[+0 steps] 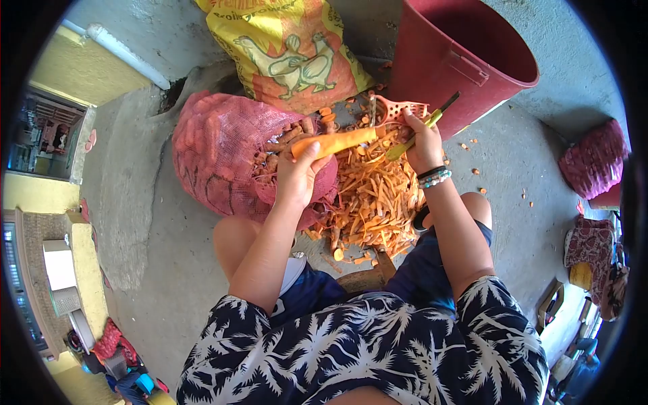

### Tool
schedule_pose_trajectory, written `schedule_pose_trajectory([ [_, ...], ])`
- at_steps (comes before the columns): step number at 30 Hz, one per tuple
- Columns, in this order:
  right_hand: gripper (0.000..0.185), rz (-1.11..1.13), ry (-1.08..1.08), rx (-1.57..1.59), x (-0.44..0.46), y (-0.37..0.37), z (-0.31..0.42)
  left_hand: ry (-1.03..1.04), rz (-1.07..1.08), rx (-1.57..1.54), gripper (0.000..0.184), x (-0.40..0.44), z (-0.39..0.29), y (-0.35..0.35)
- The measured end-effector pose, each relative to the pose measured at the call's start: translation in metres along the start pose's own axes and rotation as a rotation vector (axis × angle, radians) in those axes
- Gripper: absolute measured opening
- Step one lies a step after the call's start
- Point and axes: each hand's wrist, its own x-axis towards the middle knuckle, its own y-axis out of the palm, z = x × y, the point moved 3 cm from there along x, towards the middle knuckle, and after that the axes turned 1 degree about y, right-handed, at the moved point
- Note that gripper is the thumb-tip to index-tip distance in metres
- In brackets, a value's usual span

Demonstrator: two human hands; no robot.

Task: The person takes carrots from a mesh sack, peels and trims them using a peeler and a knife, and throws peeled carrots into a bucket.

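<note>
My left hand [300,175] is closed around the thick end of a peeled carrot [337,142], which points to the right. In my right hand [424,145] are an orange-pink peeler [403,110] with a perforated part and a slim yellow-green tool [432,119] with a dark end, like a knife. The peeler lies near the carrot's narrow tip; whether they touch I cannot tell. Below both hands spreads a heap of orange peelings [378,196]. Unpeeled carrots [290,136] show at the mouth of a red mesh sack [212,158] left of my left hand.
A yellow and orange feed sack [290,61] stands behind the mesh sack. To its right is a tall dark-red bin [432,61]. Carrot slices [475,171] are scattered on the concrete floor [533,155]. Another purplish-red mesh sack [594,158] sits at far right.
</note>
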Motion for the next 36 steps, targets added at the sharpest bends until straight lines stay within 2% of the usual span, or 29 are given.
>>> schedule_pose_trajectory([
  [1,0.006,0.008,0.063,0.069,0.000,-0.002,-0.002,0.002,0.000,0.004,0.022,-0.001,-0.001,-0.001],
  [3,0.005,0.025,0.129,0.136,0.000,-0.001,-0.007,-0.373,0.146,0.010,0.022,-0.006,0.013,0.000],
  [4,0.004,0.019,0.181,0.183,-0.001,-0.002,-0.011,-0.443,0.184,-0.010,0.023,-0.012,0.024,0.006],
  [5,0.004,0.011,0.232,0.229,0.000,-0.003,-0.014,-0.464,0.135,-0.007,0.030,-0.018,0.039,0.002],
  [7,0.004,0.031,0.248,0.256,-0.001,-0.003,-0.013,-0.442,0.073,-0.182,0.025,-0.024,0.039,0.009],
  [9,0.004,-0.018,0.155,0.376,-0.002,-0.005,-0.007,-0.291,0.067,-0.269,0.025,-0.018,0.031,0.014],
  [10,0.004,0.035,0.145,0.418,-0.002,-0.005,-0.006,-0.277,0.106,-0.238,0.033,-0.016,0.031,0.017],
  [11,0.004,0.034,0.149,0.422,-0.003,-0.003,-0.006,-0.277,0.103,-0.234,0.033,-0.017,0.034,0.017],
  [13,0.006,0.036,0.204,0.385,-0.006,0.004,-0.002,-0.385,0.314,0.078,0.042,-0.023,0.049,0.024],
  [14,0.005,-0.027,0.210,0.318,-0.007,0.007,-0.001,-0.372,0.426,0.305,0.050,-0.024,0.061,0.020],
  [15,0.005,0.051,0.219,0.313,-0.004,0.006,-0.003,-0.419,0.465,0.513,0.052,-0.030,0.058,0.028],
  [17,0.005,0.169,0.265,0.375,0.001,0.004,-0.010,-0.302,0.577,0.645,0.053,-0.032,0.068,0.027],
  [19,0.004,0.214,0.284,0.375,0.000,0.008,-0.005,-0.276,0.514,0.640,0.049,-0.033,0.065,0.029],
  [21,0.003,0.119,0.155,0.200,0.005,0.006,0.010,-0.242,0.448,0.639,0.046,-0.028,0.060,0.025],
  [23,0.008,0.031,0.052,0.143,0.014,-0.004,0.021,-0.297,0.260,0.424,0.040,-0.020,0.052,0.016],
  [24,0.009,0.034,0.001,0.093,0.015,-0.007,0.024,-0.295,0.258,0.423,0.040,-0.017,0.048,0.012],
  [27,0.012,0.126,-0.151,-0.206,0.008,-0.006,0.022,-0.490,0.245,0.289,0.028,-0.012,0.043,0.003],
  [29,0.022,0.170,-0.158,-0.440,-0.014,0.013,0.020,-0.480,0.204,0.244,0.031,-0.013,0.042,0.005],
  [31,0.029,0.246,-0.367,-0.799,-0.026,0.025,0.012,-0.410,0.195,0.375,0.029,-0.012,0.044,0.004],
  [32,0.033,0.321,-0.422,-0.776,-0.024,0.026,0.004,-0.412,0.194,0.377,0.029,-0.013,0.048,0.001],
  [33,0.033,0.320,-0.419,-0.774,-0.020,0.027,0.004,-0.273,0.211,0.619,0.028,-0.014,0.050,-0.001],
  [34,0.032,0.189,-0.512,-0.835,-0.014,0.026,0.010,-0.128,0.227,0.856,0.028,-0.015,0.051,-0.002],
  [36,0.030,-0.106,-0.776,-0.872,-0.002,0.020,0.024,-0.113,0.222,0.857,0.029,-0.019,0.056,-0.005],
])
